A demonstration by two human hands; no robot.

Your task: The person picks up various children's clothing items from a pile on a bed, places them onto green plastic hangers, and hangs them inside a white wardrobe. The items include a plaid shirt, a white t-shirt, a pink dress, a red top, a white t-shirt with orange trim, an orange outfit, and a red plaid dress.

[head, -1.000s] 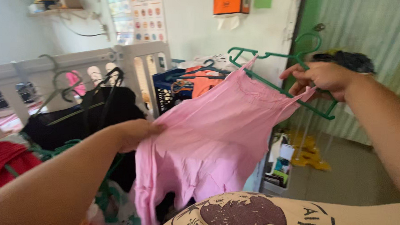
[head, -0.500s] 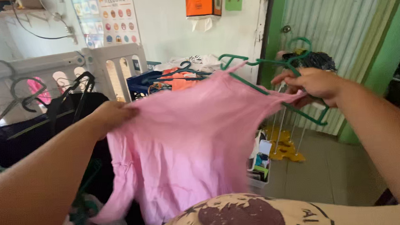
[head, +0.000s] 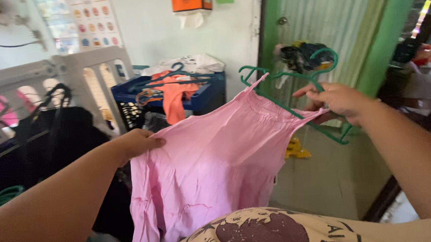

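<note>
A pink sleeveless garment (head: 213, 169) hangs spread between my two hands in front of me. My left hand (head: 138, 143) pinches its left edge. My right hand (head: 339, 101) grips the neck of a green plastic hanger (head: 292, 96) together with the garment's right strap. The hanger's left arm lies under the garment's top edge, and its hook rises above my fingers.
A blue crate (head: 202, 95) behind the garment holds an orange cloth and dark hangers. Dark clothes on hangers (head: 56, 128) fill the left, before a white plastic fence (head: 87, 78). A green door frame (head: 381, 36) and a corrugated door stand at the right.
The view has swung to the right. The garment has dropped slightly and hangs straighter, and both hands keep their grip on the garment and the hanger.
</note>
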